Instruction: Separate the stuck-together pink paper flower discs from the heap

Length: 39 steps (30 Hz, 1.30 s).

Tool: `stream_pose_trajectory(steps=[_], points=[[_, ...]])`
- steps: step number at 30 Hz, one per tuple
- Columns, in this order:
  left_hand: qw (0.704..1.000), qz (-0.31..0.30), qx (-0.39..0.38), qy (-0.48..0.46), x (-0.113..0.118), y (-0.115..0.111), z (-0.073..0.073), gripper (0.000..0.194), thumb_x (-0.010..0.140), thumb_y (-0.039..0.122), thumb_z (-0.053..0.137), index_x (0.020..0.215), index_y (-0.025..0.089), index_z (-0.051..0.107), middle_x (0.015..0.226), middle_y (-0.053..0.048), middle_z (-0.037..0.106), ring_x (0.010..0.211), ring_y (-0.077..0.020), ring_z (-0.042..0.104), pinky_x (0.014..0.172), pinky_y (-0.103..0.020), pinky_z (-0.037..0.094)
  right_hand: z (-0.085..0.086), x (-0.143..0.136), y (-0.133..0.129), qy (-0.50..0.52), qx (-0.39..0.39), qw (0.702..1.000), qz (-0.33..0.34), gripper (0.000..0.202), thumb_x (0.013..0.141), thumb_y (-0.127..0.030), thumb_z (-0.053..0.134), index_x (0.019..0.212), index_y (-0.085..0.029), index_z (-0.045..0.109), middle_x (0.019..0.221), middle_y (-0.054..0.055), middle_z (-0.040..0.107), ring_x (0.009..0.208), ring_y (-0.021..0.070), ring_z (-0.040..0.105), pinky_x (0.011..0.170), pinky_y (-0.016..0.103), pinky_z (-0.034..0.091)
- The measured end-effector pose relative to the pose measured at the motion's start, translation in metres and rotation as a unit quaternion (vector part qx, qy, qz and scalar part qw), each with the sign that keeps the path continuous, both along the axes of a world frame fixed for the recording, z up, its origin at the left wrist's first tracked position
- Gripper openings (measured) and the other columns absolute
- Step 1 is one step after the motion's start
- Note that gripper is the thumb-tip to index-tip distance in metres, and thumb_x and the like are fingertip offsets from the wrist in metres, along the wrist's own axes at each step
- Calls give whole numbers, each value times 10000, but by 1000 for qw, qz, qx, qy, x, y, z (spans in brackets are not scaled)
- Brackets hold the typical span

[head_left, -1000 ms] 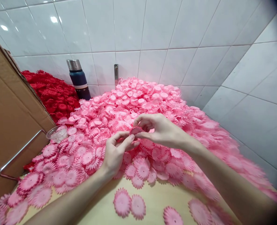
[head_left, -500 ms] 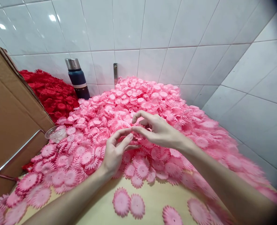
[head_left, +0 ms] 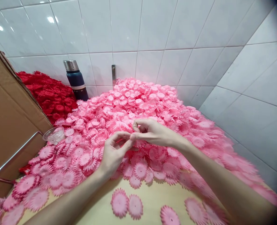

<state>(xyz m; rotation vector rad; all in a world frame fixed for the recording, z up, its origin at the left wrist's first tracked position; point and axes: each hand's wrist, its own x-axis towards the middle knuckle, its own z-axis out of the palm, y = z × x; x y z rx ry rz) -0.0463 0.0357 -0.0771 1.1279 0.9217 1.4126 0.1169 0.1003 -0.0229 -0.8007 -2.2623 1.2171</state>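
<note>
My left hand [head_left: 115, 153] and my right hand [head_left: 151, 132] meet at the fingertips over a large heap of pink fringed paper-like discs [head_left: 140, 103]. The left thumb and fingers are pinched together; whatever lies between them is too small to make out. The right thumb presses against the left fingertips, with the right fingers curled in, and I cannot see what they hold. Below my hands, a pink disc [head_left: 120, 203] with a small centre hole lies beside another pink disc [head_left: 135, 207] on the pale yellow tabletop [head_left: 98, 206].
A clear plastic cup [head_left: 54, 135] rests at the heap's left edge. A dark blue bottle [head_left: 76, 80] stands behind it, near a heap of red discs [head_left: 51, 97]. Cardboard [head_left: 12, 122] and a bent metal rod [head_left: 17, 153] are at left. White tiled walls [head_left: 152, 28] enclose the back and right.
My left thumb and fingers have closed into a pinch. The right hand has dropped slightly and its raised finger has curled in toward the thumb. The view has shifted a little.
</note>
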Motion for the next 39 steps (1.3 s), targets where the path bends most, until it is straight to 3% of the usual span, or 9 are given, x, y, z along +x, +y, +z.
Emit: stream_pose_trajectory(steps=[3,7,10,14,22,28,31,33,39], points=[[1000,18,1,18,-1,2,-3,173,765,268,754,878,176,662,862,-10,668,806,-143,652,731,-267,583,2,2,0,-10,-14,1000,23,324,832,-415,678,721,-187,476,565,-75,435,498,63,333,451,204,243],[998,49,4,27,-4,7,-10,145,767,224,746,863,188,643,798,20,657,754,-105,637,701,-196,545,10,5,-3,-61,35,997,44,198,846,-371,668,847,-180,615,622,-44,545,539,83,439,488,219,317],[997,66,15,29,-6,10,-13,121,784,224,727,853,185,637,813,12,668,767,-107,634,715,-201,535,15,6,-5,-77,71,993,47,114,866,-262,631,932,-173,656,792,15,669,688,123,572,590,241,423],[997,64,31,32,-6,10,-11,114,781,229,731,860,172,674,848,-11,686,812,-129,641,761,-230,537,16,6,-4,-69,100,992,28,125,859,-132,583,929,-168,680,870,31,713,771,139,627,672,257,476],[999,45,0,24,-3,7,-11,195,761,316,757,825,148,680,823,-23,673,800,-150,649,776,-273,551,18,9,-6,-90,122,988,27,154,875,-249,623,961,-204,743,876,25,747,765,157,660,674,291,501],[998,30,23,-41,-2,7,-8,168,837,320,683,800,168,621,870,2,611,806,-130,644,771,-300,586,13,14,7,33,61,995,-67,148,788,-304,726,831,-164,748,818,57,748,743,180,697,677,323,573],[997,39,25,-57,-2,5,-8,192,864,335,647,781,171,588,775,29,563,711,-103,626,804,-338,590,16,28,18,94,98,977,-167,110,754,-253,744,819,-164,738,845,65,742,788,199,708,751,366,591],[998,50,19,-38,-1,5,-8,180,844,323,670,794,166,597,802,12,592,778,-130,645,840,-360,580,20,36,21,103,132,966,-199,78,751,-214,732,815,-170,728,839,63,733,792,206,703,758,377,585],[995,90,20,30,-1,5,-6,243,753,218,759,936,173,605,979,-40,667,979,-187,647,943,-368,514,23,29,9,62,140,982,-111,64,800,-185,659,846,-182,614,840,44,685,770,186,676,687,347,557]])
